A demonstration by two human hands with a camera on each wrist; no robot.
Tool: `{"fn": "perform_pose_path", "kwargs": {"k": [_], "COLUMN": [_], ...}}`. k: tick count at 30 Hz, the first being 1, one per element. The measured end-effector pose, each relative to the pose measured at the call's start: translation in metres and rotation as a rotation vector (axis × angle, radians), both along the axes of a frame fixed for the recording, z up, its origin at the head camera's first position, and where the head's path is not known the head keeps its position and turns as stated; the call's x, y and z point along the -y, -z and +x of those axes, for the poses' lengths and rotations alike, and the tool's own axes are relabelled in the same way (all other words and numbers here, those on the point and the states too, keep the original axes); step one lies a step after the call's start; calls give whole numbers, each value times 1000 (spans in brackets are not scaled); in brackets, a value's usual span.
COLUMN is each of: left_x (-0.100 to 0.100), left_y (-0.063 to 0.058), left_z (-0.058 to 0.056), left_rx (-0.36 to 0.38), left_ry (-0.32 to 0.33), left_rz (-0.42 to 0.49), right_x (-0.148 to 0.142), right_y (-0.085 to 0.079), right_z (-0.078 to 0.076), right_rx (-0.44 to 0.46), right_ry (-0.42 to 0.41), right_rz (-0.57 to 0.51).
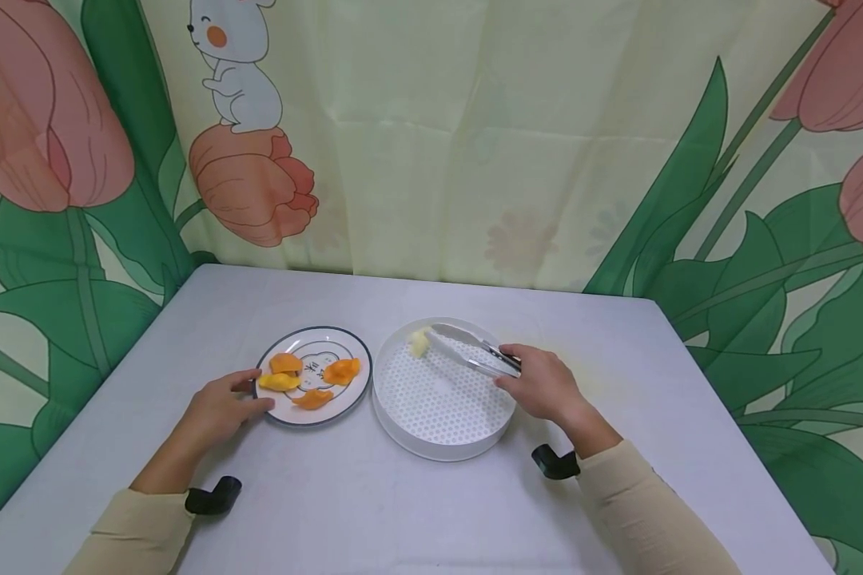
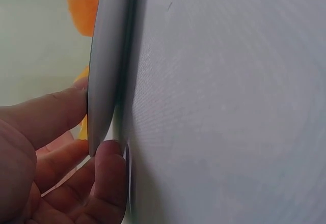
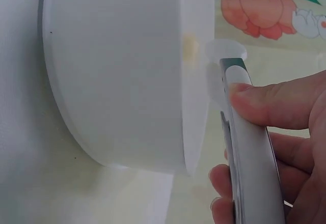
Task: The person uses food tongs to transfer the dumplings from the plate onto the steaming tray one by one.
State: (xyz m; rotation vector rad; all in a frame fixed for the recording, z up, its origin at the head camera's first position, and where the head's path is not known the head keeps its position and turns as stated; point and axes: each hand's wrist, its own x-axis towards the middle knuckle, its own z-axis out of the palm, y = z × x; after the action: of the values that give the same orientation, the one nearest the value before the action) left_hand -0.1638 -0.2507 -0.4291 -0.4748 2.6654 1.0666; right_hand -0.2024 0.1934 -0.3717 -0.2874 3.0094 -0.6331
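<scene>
My left hand point(image 1: 219, 406) grips the left rim of a white plate point(image 1: 347, 342) with a dark edge line. In the left wrist view, the plate's edge point(image 2: 109, 56) sits between my thumb and curled fingers. Several orange pieces point(image 1: 341, 371) and a yellow piece point(image 1: 279, 382), wavy like dried fruit, lie on the plate. My right hand point(image 1: 544, 383) holds metal tongs point(image 1: 485, 363), whose tips reach over a round white perforated tray point(image 1: 446, 415). A pale yellow chunk point(image 1: 419, 344) is right at the tips, near the tray's far left side; in the right wrist view the tray's wall point(image 3: 117, 81) hides most of the inside.
The plate and tray stand side by side on a table with a white cloth point(image 1: 417, 519). Behind the table's far edge hangs a curtain point(image 1: 431, 160) printed with tulips and a white animal. Black wrist mounts point(image 1: 214, 496) stick out by both sleeves.
</scene>
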Motion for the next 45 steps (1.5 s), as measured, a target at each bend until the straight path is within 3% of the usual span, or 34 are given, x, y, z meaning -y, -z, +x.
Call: {"fn": "perform_pose_path", "kwargs": {"k": [9,21,31,45], "left_x": [1,0,-1,-1], "left_y": [-1,-1,-3,-1], "left_z": [-1,0,1,1], "left_rx": [-4,-23,-22,-11], "left_ry": [6,5,8,-2], "left_rz": [-10,-7,-4,4], "right_x": [2,15,35,62], "right_y": [-8,-12,-17,-10], "right_z": [3,8,14,19], "right_rx": [-16,-18,37,10], "right_ry": [39,-17,-133,-325], "right_rz": [-22,-50,-81,-74]}}
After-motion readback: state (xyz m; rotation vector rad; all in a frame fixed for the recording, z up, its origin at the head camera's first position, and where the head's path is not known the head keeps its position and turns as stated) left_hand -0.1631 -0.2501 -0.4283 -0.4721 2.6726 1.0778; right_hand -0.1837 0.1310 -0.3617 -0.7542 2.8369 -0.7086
